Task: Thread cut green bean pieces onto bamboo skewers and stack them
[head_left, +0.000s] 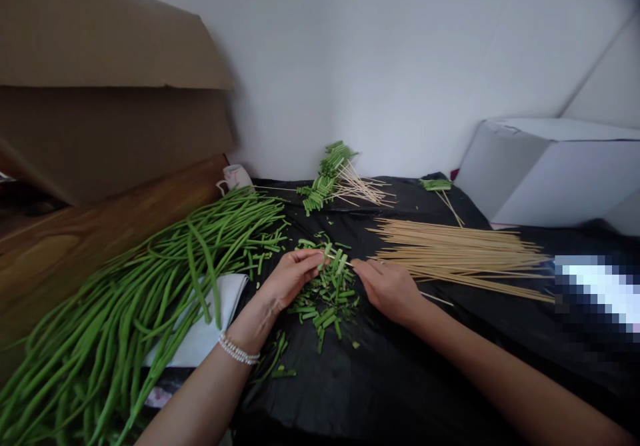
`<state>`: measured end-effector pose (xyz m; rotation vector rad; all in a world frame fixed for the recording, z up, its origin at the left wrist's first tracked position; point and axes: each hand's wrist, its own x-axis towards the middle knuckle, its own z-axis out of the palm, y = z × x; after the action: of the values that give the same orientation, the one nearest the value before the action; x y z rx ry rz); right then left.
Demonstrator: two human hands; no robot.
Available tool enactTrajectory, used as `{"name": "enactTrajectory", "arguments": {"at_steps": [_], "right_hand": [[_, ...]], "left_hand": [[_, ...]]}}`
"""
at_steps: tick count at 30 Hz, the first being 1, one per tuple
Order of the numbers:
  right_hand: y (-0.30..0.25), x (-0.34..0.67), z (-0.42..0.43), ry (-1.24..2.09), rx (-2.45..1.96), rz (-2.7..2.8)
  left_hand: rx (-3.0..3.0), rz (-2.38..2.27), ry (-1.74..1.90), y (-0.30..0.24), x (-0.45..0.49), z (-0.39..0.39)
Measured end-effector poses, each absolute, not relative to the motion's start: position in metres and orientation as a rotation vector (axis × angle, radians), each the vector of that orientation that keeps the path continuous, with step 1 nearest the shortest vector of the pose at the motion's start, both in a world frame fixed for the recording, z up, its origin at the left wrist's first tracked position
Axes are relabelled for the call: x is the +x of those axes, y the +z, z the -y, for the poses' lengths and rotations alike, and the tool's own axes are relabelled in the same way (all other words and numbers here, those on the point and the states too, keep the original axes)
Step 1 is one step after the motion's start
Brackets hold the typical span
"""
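My left hand [290,276] pinches short cut bean pieces [334,261] threaded on a thin bamboo skewer. My right hand [387,288] grips that same skewer from the right side, its tail end [436,299] poking out behind the hand. Both hands hover just over a small heap of cut green bean pieces [325,303] lying on black plastic sheeting [380,379]. A pearl bracelet [237,351] circles my left wrist.
A big heap of long green beans [150,279] lies at the left, partly over a white cloth [210,326]. Loose bamboo skewers [465,253] lie to the right. Finished bean skewers [330,176] rest by the wall. Cardboard box [100,73] upper left, white box [550,166] right, small cup [235,177].
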<state>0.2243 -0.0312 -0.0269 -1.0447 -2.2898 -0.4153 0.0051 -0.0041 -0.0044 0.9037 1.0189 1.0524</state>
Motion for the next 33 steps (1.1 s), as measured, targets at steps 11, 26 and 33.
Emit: {"name": "enactTrajectory", "arguments": {"at_steps": [11, 26, 33], "right_hand": [[-0.028, 0.226, 0.031, -0.38, -1.03, 2.307], [-0.024, 0.234, 0.024, -0.348, -1.161, 2.167], [-0.024, 0.233, 0.025, -0.36, -1.181, 2.176]], "left_hand": [[0.975, -1.047, 1.111, -0.01, 0.006, 0.004], [1.945, -1.584, 1.156, -0.017, -0.015, -0.01], [2.378, -1.708, 0.867, -0.027, -0.01, -0.007]]}}
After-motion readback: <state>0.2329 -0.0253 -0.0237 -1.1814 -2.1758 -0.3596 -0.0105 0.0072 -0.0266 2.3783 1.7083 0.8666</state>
